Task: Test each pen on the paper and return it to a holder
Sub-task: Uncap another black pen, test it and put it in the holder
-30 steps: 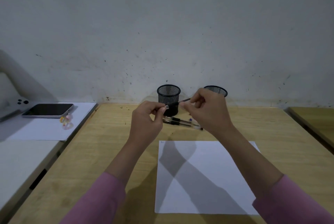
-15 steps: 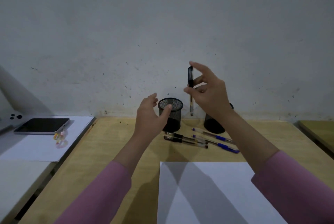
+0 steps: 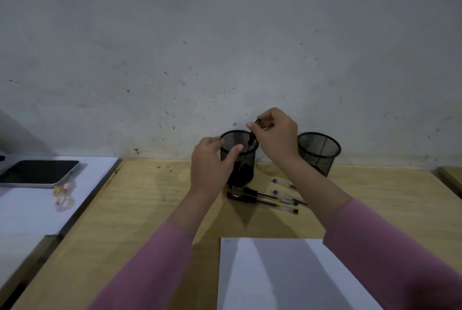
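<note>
From the head view, my right hand [image 3: 277, 132], which held the black pen [image 3: 251, 138] upright above a moment ago, now pinches its cap end and lowers it tip-first into the left holder [image 3: 239, 157]; my left hand [image 3: 212, 159] grips the holder's rim. This pen looks nearly returned. It is slim, dark-capped, tilted slightly.

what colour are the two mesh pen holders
Both holders are black wire mesh, clearest in the head view.

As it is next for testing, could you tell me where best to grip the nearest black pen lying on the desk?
Pinch the nearest black pen at mid-barrel from above: it lies flat, crosswise, and other pens lie close behind it.
</note>
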{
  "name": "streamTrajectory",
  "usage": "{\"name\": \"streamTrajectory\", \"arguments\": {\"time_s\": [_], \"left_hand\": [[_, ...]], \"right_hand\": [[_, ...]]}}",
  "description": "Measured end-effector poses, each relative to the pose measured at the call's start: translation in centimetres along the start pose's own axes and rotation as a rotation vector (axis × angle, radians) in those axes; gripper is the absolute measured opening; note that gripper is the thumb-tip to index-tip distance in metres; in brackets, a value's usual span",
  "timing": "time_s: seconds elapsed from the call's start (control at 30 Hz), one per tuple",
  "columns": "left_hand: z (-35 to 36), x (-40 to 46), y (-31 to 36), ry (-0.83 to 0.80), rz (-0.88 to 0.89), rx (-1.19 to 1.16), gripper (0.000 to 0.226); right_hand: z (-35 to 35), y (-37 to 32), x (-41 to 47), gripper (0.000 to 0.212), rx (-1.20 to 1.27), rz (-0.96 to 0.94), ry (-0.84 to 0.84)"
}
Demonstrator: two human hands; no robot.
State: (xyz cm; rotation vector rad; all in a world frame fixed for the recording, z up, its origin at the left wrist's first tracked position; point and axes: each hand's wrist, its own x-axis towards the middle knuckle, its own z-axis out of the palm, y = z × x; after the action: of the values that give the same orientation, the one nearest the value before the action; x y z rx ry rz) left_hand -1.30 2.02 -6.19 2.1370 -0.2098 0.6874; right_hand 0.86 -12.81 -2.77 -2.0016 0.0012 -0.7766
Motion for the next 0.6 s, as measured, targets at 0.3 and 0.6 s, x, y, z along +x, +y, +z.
{"name": "streamTrajectory", "arguments": {"time_s": [0.3,0.6], "left_hand": [[0.3,-0.7,-0.2,-0.019,0.000,0.018,0.052],[-1.5,-5.3,0.2,-0.177,-0.022,0.035,0.056]], "right_hand": [[-1.6,0.9,-2.2,0.028,-0.131,-0.011,0.011],[-3.9,1.7,-8.8,0.010,-0.510,-0.203,-0.562]]}}
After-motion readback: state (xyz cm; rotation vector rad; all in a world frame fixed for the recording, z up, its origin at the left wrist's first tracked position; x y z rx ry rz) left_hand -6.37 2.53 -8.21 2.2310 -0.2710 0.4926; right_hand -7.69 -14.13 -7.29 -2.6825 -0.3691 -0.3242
